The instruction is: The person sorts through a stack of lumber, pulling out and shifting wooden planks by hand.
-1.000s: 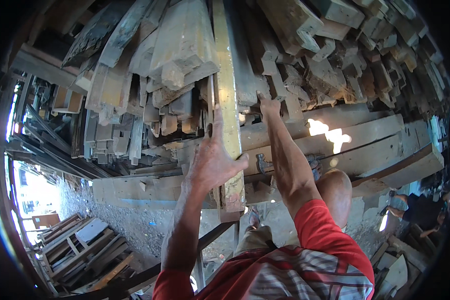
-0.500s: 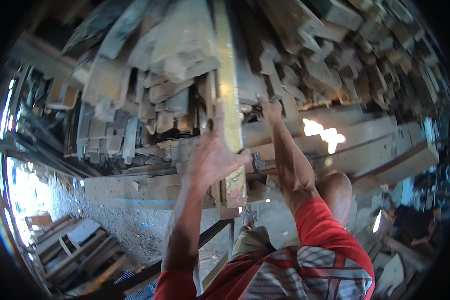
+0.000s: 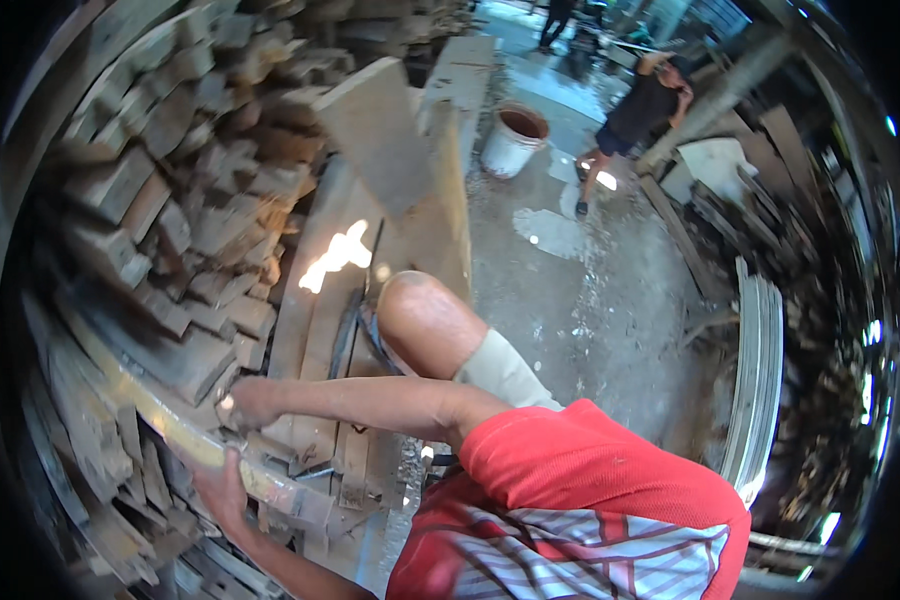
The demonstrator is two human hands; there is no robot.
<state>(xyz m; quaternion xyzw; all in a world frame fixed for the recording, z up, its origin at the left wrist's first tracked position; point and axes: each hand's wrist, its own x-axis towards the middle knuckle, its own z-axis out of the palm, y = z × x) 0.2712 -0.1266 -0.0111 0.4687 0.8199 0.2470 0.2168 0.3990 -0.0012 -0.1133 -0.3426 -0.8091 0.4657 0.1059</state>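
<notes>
At the lower left, my left hand [image 3: 220, 490] grips the side of a long wooden beam [image 3: 185, 437] with a worn yellowish face, its thumb against the near edge. The beam slants from the wood pile down toward me. Just beyond it, my right hand [image 3: 255, 402] is at the end of a thick grey timber [image 3: 205, 365] in the pile. Its fingers are blurred and partly hidden against the wood, so their grip is unclear. My bare knee [image 3: 420, 312] is bent beside boards lying alongside the pile.
Stacked timber ends [image 3: 185, 215] fill the left. A short wide board [image 3: 380, 130] lies tilted over the long planks. A white bucket [image 3: 513, 145] stands on the concrete floor. Farther off, a person in dark clothes [image 3: 635, 115] is beside a heap of scrap wood; long pale boards [image 3: 755, 370] stand at right.
My view has swung to the right, bringing the bucket and the person in dark clothes nearer the middle. My left hand stays at the yellowish beam; my right hand stays at the timber ends.
</notes>
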